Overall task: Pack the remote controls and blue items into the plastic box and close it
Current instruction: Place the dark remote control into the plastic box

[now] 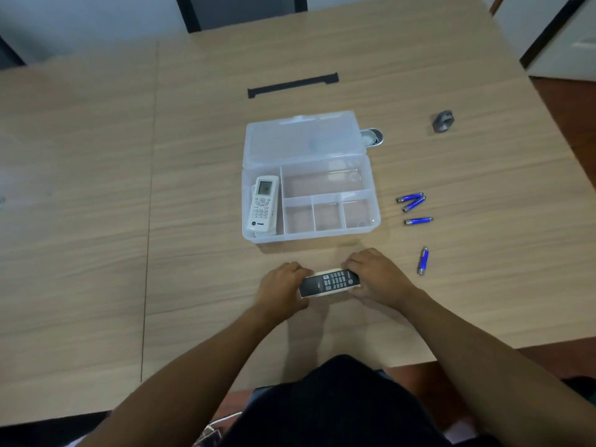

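A clear plastic box (374,191) lies open on the table, its lid (303,140) folded back. A white remote (263,204) rests in the box's left compartment; the other compartments look empty. Just in front of the box I hold a dark remote (330,282) with a pale edge, lying sideways. My left hand (280,288) grips its left end and my right hand (374,275) grips its right end. Several blue batteries lie right of the box: two close together (411,200), one below them (418,220), and one nearer me (423,261).
A black strip (293,85) lies beyond the box. A small grey object (442,121) sits at the far right, and a round metal fitting (372,137) shows behind the lid. The table's near edge (483,350) is close to my body.
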